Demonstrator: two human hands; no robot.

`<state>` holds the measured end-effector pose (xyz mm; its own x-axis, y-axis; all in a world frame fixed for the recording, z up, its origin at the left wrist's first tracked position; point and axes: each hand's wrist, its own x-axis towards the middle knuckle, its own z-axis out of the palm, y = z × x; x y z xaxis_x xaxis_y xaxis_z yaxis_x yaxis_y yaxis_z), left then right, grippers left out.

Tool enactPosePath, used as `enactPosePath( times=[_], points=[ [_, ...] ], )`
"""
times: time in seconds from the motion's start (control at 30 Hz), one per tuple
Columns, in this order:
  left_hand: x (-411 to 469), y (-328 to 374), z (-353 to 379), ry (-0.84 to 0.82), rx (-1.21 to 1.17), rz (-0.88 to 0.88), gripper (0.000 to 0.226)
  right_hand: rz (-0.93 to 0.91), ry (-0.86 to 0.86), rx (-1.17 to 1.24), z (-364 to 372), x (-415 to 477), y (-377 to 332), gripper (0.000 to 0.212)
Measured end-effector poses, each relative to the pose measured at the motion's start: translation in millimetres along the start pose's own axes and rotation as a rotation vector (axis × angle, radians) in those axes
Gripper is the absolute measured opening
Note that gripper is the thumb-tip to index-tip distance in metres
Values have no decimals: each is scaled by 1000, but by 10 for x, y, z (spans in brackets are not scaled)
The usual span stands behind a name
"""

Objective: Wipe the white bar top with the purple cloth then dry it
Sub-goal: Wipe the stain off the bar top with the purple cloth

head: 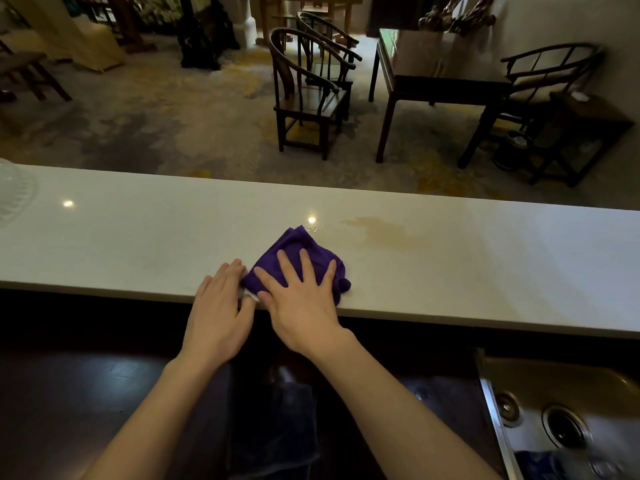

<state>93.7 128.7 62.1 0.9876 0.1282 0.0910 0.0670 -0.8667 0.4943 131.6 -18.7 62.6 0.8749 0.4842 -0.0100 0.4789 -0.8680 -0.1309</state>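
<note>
Cloth (297, 252): purple, soft, light, folded; likely drags under a flat palm. Right hand (300, 293) spread flat on it, left hand (221, 303) flat beside, on desk (138, 233).

The cloth (298, 258) is deep purple against a glossy white worktop (138, 237), which carries a pale tan stain (384, 233). Beyond, 2 dark brown chairs (308, 91) stand on grey carpet (138, 126) mottled with yellow.
</note>
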Motion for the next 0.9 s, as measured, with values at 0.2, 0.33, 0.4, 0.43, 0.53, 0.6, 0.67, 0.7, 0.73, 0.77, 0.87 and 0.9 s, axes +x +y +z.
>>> enactPosePath(
  times=[0.2,0.33,0.4,0.43,0.53,0.6,0.67,0.7,0.73,0.77,0.87,0.9],
  points=[
    [-16,-6,61,21,37,0,46,117,21,46,-61,11,335,50],
    [-29,-18,61,23,52,13,47,228,25,81,-167,-33,785,49],
    [-34,-12,58,24,53,14,47,282,29,105,-209,-102,1031,49],
    [-38,-7,56,24,53,14,47,307,36,111,-223,-145,1146,49],
    [-38,6,44,19,59,11,47,372,62,103,-259,-282,1455,48],
    [-36,13,32,17,64,9,47,408,67,97,-279,-371,1636,48],
    [-34,19,23,19,67,8,47,432,68,98,-299,-454,1803,48],
    [-32,22,21,19,68,8,47,445,68,99,-310,-493,1884,48],
    [-29,23,19,20,66,8,47,461,66,99,-321,-530,1962,48],
    [-27,23,17,22,62,6,47,477,63,100,-331,-564,2036,49],
    [-21,33,12,25,55,-2,48,525,63,101,-367,-641,2234,51],
    [-22,38,12,25,56,-1,48,551,65,98,-376,-651,2282,54]
  ],
)
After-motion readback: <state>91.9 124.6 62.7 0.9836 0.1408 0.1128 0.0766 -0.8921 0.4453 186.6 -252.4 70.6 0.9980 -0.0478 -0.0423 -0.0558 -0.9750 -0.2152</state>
